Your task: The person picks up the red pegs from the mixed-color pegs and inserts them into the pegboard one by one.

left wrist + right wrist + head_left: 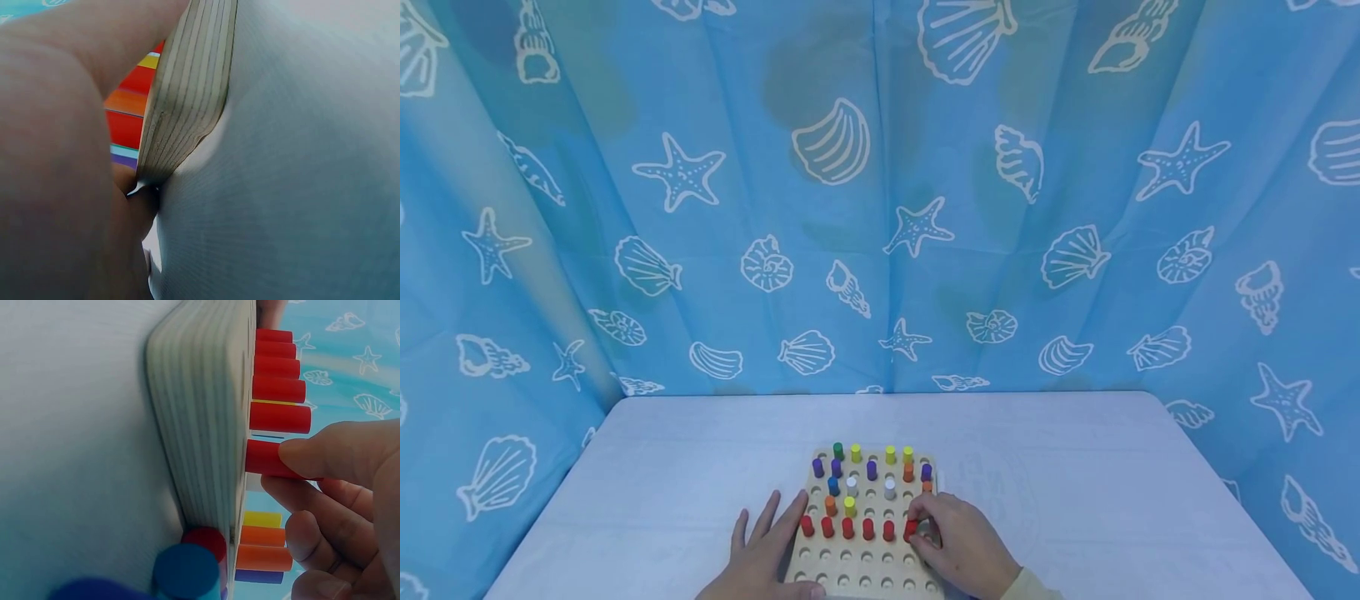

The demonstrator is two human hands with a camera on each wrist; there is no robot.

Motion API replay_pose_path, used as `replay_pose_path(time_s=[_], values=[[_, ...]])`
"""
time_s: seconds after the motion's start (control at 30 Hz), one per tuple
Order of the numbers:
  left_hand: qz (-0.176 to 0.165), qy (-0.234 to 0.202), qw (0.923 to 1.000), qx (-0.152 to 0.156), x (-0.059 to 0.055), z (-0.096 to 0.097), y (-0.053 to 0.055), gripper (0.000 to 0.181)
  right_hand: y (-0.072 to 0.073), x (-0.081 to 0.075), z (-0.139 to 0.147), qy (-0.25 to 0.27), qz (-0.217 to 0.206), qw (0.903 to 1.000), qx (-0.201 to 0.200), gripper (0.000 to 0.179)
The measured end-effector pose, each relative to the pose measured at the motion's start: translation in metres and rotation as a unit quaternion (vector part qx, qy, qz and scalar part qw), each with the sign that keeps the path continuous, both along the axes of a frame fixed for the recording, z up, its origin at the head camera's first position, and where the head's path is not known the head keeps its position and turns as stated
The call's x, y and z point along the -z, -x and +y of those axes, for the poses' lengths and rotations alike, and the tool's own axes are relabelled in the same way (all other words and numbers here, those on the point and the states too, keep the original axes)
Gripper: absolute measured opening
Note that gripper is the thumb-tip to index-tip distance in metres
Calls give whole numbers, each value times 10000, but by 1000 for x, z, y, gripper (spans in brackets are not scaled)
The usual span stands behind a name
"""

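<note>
A pale wooden pegboard (pixel 855 568) with rows of round holes lies on the table, coloured pegs standing in many of them. My right hand (pixel 966 540) pinches a red peg (pixel 262 456) between thumb and finger; the peg stands upright against the board's top, at the right end of a row of red pegs (pixel 847 528). My left hand (pixel 763 557) lies along the board's left side with fingers spread, touching its edge (pixel 190 94). The thumb is at the near left corner.
Behind the red row stand purple, orange, white, green, blue and yellow pegs (pixel 891 455). In the right wrist view, loose pegs, among them a blue peg (pixel 186 572), sit beside the board's edge. A white-covered table (pixel 1075 475) meets a blue shell-print curtain (pixel 880 292).
</note>
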State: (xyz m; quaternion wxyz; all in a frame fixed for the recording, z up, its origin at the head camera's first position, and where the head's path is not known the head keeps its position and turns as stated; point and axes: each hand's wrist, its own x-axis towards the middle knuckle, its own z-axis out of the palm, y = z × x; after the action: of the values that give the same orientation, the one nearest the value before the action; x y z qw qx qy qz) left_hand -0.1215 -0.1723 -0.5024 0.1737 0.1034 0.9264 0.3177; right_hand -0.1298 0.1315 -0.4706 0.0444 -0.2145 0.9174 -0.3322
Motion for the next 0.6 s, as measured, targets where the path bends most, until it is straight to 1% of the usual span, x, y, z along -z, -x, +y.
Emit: replay_pose_path(time_s=[0.23,0.4,0.6], values=[[4,17,10000,-8,-1,0,-1,113,0,-1,-1,-1,20,10000,-11,14],[-23,74,10000,-17,0,0,0,113,-1,-2,-2,-81,-56,9999,25,15],[-5,100,9999,-55,1,1,0,113,0,0,-1,-132,-96,9999,1,16]])
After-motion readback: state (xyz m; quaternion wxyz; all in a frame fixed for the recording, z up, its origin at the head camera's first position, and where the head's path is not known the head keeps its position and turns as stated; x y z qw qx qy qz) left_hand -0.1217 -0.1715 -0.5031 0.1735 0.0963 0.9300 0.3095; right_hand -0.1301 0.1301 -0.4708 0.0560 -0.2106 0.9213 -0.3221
